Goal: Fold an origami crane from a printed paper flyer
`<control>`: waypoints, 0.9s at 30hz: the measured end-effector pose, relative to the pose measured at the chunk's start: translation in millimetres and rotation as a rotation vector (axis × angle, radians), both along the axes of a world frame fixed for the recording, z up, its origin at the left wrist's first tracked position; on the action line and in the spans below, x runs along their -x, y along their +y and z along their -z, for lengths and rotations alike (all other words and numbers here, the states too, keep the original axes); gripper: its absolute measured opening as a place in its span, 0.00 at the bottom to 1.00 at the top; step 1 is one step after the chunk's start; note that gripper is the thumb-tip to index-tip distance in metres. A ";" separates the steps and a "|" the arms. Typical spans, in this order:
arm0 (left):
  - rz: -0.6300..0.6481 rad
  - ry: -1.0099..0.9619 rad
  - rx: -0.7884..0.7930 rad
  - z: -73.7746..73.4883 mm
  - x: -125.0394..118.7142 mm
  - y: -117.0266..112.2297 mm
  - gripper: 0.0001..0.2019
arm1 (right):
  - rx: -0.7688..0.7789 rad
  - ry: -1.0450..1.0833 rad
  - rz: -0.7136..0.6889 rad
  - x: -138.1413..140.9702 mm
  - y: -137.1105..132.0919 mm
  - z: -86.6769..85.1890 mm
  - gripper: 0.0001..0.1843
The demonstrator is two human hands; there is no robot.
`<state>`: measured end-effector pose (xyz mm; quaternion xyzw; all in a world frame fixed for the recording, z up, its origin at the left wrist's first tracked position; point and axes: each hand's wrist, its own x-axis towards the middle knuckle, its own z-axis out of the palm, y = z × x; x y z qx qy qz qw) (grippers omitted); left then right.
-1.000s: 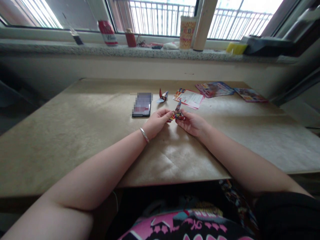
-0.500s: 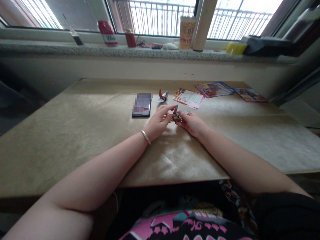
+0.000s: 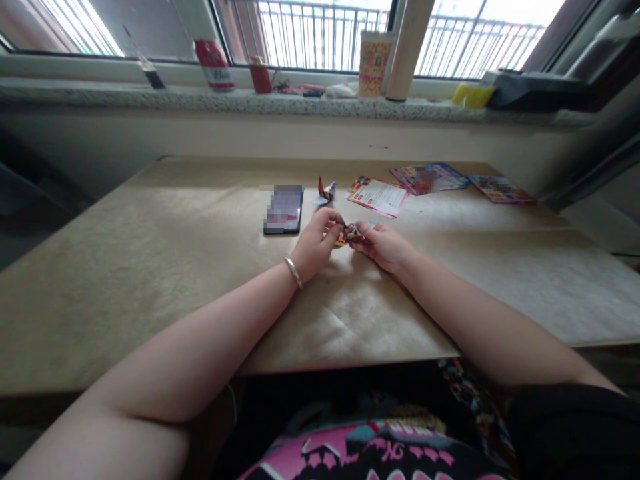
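Between my hands, just above the table, is a small folded piece of colourful printed paper. My left hand, with a silver bangle at the wrist, pinches its left part between thumb and fingers. My right hand grips the other end, thumb on top and fingers curled under. The fingers cover much of the paper, so its full shape is hidden. Just beyond my left hand a folded paper crane rests on the table. A phone with a blurred screen lies left of it.
Printed leaflets lie past my right hand, with more colourful sheets and another stack farther right. Along the stone windowsill stand a red can, a red bottle and a patterned cup.
My left hand's fingers have drawn down and closed in, lowering the paper flap that stood upright between them. The right hand stays nearly still on the paper.
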<state>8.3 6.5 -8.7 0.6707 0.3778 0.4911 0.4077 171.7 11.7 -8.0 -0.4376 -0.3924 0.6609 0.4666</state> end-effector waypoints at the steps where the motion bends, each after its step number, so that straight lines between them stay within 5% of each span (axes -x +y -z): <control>1: -0.004 -0.015 0.007 -0.1 -0.9 0.0 0.04 | -0.001 0.004 0.002 0.1 0.1 0.4 0.07; 11: -0.004 -0.110 0.081 -0.4 -3.7 5.5 0.06 | -0.045 0.019 -0.016 2.1 -5.0 -4.0 0.05; 16: -0.107 0.041 -0.002 1.6 0.3 3.8 0.13 | -0.008 0.022 0.000 2.1 -5.7 -6.4 0.07; 20: 0.011 0.255 0.049 -2.6 2.4 -2.9 0.22 | 0.022 0.060 0.031 -0.3 -4.8 -8.2 0.10; 27: 0.147 0.099 0.135 -5.1 2.4 -3.2 0.26 | 0.060 0.113 -0.026 -7.6 -0.3 -6.8 0.06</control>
